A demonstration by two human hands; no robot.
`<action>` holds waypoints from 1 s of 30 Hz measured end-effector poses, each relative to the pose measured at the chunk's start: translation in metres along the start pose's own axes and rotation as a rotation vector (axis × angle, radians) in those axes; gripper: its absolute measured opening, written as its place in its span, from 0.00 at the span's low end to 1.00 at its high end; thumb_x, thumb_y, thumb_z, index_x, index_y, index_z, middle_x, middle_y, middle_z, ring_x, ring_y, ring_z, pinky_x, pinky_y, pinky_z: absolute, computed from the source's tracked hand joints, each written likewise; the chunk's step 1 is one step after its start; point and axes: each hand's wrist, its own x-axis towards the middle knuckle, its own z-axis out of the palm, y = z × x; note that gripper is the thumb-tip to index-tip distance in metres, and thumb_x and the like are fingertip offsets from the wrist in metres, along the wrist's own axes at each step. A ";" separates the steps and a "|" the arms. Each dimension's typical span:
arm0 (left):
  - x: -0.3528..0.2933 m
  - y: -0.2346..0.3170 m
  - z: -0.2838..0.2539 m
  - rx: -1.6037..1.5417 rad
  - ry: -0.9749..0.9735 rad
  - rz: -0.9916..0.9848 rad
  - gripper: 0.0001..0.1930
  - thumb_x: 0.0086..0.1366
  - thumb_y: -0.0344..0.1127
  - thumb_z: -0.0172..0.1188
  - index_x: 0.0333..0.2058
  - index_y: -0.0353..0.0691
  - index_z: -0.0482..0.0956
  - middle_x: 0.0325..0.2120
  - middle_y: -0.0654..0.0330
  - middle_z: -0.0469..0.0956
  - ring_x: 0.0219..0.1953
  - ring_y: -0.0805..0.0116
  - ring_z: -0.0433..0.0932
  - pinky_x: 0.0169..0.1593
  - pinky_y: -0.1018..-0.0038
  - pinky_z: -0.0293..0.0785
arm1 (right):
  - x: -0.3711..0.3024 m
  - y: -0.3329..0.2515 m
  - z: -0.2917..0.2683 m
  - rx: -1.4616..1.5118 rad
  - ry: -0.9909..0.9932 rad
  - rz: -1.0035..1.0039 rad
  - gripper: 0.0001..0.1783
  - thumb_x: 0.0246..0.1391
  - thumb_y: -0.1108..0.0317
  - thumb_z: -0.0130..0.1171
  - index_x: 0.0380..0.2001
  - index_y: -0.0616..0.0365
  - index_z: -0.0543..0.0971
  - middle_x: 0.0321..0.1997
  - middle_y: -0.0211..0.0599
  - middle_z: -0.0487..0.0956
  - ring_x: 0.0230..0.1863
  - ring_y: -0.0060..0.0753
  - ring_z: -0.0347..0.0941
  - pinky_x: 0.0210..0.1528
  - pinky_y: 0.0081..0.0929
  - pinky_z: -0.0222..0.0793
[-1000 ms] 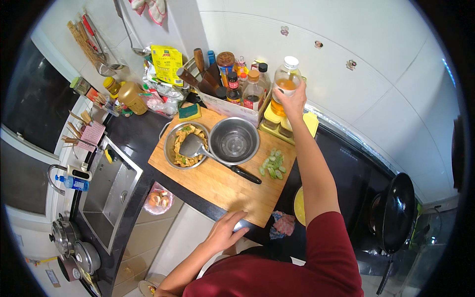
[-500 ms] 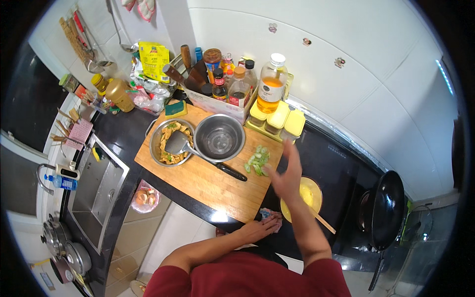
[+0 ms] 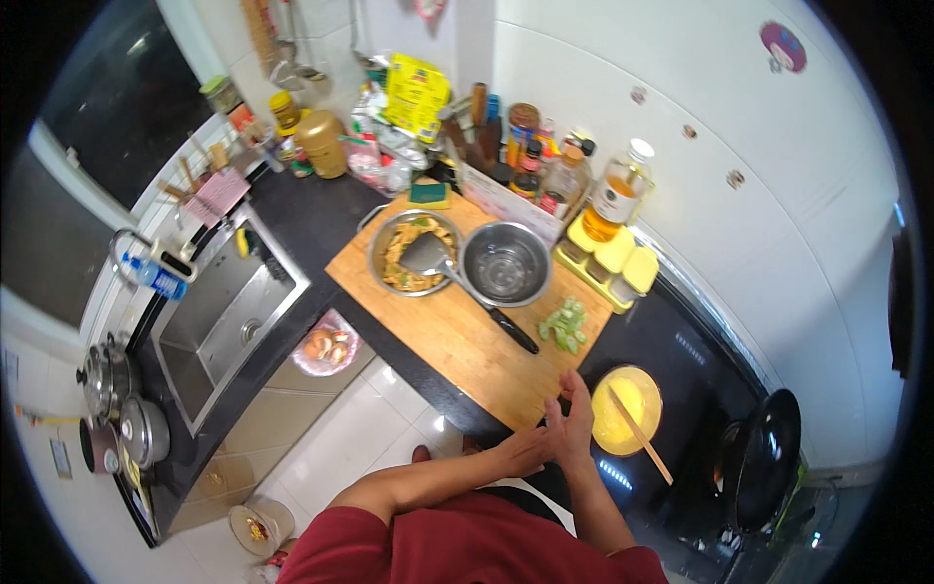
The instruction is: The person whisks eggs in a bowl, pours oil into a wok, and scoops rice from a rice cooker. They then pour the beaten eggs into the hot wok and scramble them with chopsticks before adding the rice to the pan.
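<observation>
My left hand (image 3: 528,451) and my right hand (image 3: 574,424) meet at the near right corner of the wooden cutting board (image 3: 428,331). The right fingers stretch out, pointing away from me; the left fingers are hidden against the right hand. Sliced green onion (image 3: 563,326) lies on the board just beyond them. To the right of my right hand stands a bowl of beaten egg (image 3: 623,399), with chopsticks (image 3: 644,440) leaning in it. A spatula (image 3: 511,328) rests across a metal bowl of browned food pieces (image 3: 413,226), beside a bare metal bowl (image 3: 506,264).
A black wok (image 3: 773,457) sits on the far right. Seasoning jars (image 3: 613,256), an oil bottle (image 3: 615,200) and a box of sauce bottles (image 3: 506,195) line the back. At left are the sink (image 3: 224,321) and a bag of shells (image 3: 326,344) at the counter edge.
My right hand has drawn back from near the green onion to meet my left hand. The cloth under my left hand is no longer visible. The view has swung left.
</observation>
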 end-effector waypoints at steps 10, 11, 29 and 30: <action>-0.202 0.041 -0.153 0.059 0.321 -0.754 0.26 0.58 0.41 0.61 0.53 0.38 0.68 0.61 0.46 0.58 0.52 0.47 0.71 0.52 0.60 0.71 | -0.012 -0.131 0.130 0.225 -0.271 -0.172 0.25 0.54 0.70 0.60 0.54 0.67 0.68 0.44 0.49 0.77 0.43 0.40 0.75 0.48 0.32 0.70; -0.233 0.041 -0.152 0.082 0.395 -0.774 0.25 0.59 0.42 0.61 0.53 0.38 0.69 0.61 0.46 0.58 0.51 0.46 0.72 0.52 0.60 0.71 | -0.025 -0.145 0.156 0.305 -0.302 -0.209 0.23 0.54 0.70 0.60 0.52 0.66 0.69 0.41 0.47 0.77 0.39 0.35 0.75 0.45 0.31 0.71; -0.674 0.130 -0.150 0.170 1.270 -1.146 0.19 0.61 0.40 0.59 0.46 0.33 0.72 0.46 0.46 0.73 0.45 0.49 0.74 0.48 0.62 0.71 | -0.278 -0.433 0.469 0.298 -0.954 -0.809 0.21 0.48 0.68 0.64 0.44 0.64 0.72 0.34 0.44 0.75 0.38 0.43 0.71 0.42 0.36 0.69; -0.684 0.125 -0.147 0.175 1.290 -1.159 0.19 0.60 0.38 0.60 0.46 0.33 0.72 0.46 0.47 0.73 0.43 0.51 0.76 0.46 0.63 0.73 | -0.278 -0.442 0.482 0.282 -0.956 -0.845 0.21 0.48 0.68 0.64 0.44 0.64 0.72 0.34 0.44 0.75 0.38 0.44 0.71 0.42 0.36 0.68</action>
